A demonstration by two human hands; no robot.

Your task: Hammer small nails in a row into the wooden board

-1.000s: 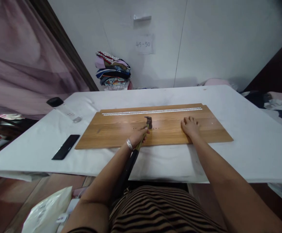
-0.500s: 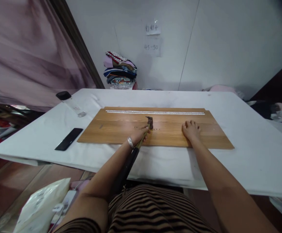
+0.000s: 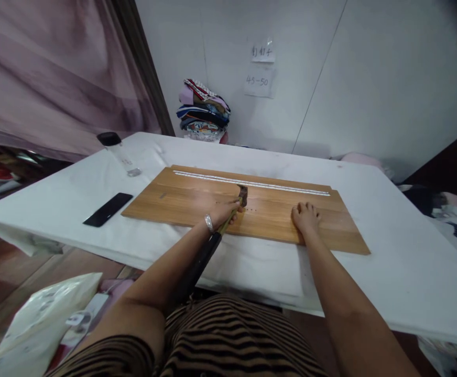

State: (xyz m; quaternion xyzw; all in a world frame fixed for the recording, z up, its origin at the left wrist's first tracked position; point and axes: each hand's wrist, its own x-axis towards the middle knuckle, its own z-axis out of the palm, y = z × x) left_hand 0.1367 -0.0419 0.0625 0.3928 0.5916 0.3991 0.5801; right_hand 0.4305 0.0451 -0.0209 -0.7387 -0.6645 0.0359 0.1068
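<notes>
My left hand [image 3: 223, 212], a bracelet on its wrist, is closed round a claw hammer [image 3: 243, 195]. It grips the green handle just below the head; the dark grip end runs back along my forearm. Hammer head and hand are over the middle of a wood-grain board [image 3: 189, 196]. Beside the head, a short row of small dark dots [image 3: 251, 210] marks the board; whether they are nail heads or holes I cannot tell. On the board's right part rests my right hand [image 3: 306, 215], fingers bent and apart, nothing visible in it.
Two white strips [image 3: 252, 183] run along the board's far edge. Left of it, a black phone [image 3: 108, 209] and a clear bottle with a black lid [image 3: 120, 156] lie on the white-covered table [image 3: 393, 262]. Folded clothes [image 3: 204, 112] are stacked by the wall.
The view has tilted and shifted, so the board now slants down to the right in the picture. The left hand still grips the hammer, and the right hand stays on the board.
</notes>
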